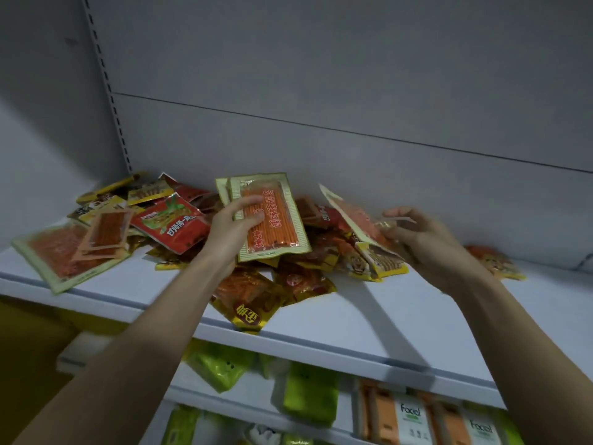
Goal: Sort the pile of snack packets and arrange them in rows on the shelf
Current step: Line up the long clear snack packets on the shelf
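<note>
Two shelves showed, nearest first: lower shelf (288, 409) at the bottom of view held green packs (309, 390) and orange-and-white "Facial" packs (410, 419), stood in rough rows, not part of this job.

Above it, upper shelf (401, 316) carried the pile of snack packets (298, 252), heaped approx mid-shelf and spreading left; one yellow-edged packet (248, 311) hung over the front lip. No rows formed yet, so sorting looked barely begun.

Left hand (232, 226) held long green-bordered packets of orange sticks (272, 216), fingers curled across the front, thumb hidden behind; at least two stacked together, prob. collecting like w/ like before laying them down.

Right hand (426, 239) was at the pile's right edge, fingers bent and pinching a pale-edged packet (349, 213) tilted up on its side, likely lifted to check type. Yellow tiger-print packets (382, 261) lay just beside it.

Far left, larger flat packets (64, 252) lay loose. Back panel (321, 91) behind was plain grey.
</note>
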`<state>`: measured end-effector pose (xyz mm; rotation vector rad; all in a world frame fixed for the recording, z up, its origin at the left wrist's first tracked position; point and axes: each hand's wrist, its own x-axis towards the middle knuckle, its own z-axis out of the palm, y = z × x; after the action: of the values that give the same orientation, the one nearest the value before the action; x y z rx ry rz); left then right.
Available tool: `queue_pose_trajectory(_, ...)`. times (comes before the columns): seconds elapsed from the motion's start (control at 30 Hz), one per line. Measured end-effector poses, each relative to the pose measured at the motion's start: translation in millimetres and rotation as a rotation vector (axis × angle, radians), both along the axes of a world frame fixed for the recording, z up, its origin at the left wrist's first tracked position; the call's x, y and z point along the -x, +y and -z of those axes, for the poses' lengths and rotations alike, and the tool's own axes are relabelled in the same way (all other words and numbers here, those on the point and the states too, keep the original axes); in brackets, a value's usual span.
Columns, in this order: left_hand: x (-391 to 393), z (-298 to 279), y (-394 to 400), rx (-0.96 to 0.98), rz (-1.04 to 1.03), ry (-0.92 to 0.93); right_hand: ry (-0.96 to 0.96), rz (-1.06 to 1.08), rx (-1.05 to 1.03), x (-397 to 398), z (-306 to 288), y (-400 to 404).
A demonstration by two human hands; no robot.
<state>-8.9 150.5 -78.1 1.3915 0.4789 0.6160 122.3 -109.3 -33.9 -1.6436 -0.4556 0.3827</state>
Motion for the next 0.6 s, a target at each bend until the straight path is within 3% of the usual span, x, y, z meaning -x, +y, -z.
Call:
queue_pose_trajectory(0.23, -30.7, -4.0, -114.2, -0.121, 0.142, 0.045, -0.227, 0.127, -0.017, 21.6, 9.7, -72.2)
queue_pose_trajectory(0.3, -38.1, -1.0, -161.9, -0.058, 0.256, 0.073, -0.245, 0.124, -0.006, 25.1, 17.9, -103.7)
queue_pose_trajectory(0.43, -48.5, 14.5, -257.9, -0.052, 0.341, 0.110, -0.243, 0.147, 0.053, 28.8, 31.3, -185.4)
queue_pose_trajectory(0.6, -62.9, 19.2, -367.5, -0.028, 0.390, 0.127, -0.083, 0.207, 0.089, 31.0, 33.5, -299.5)
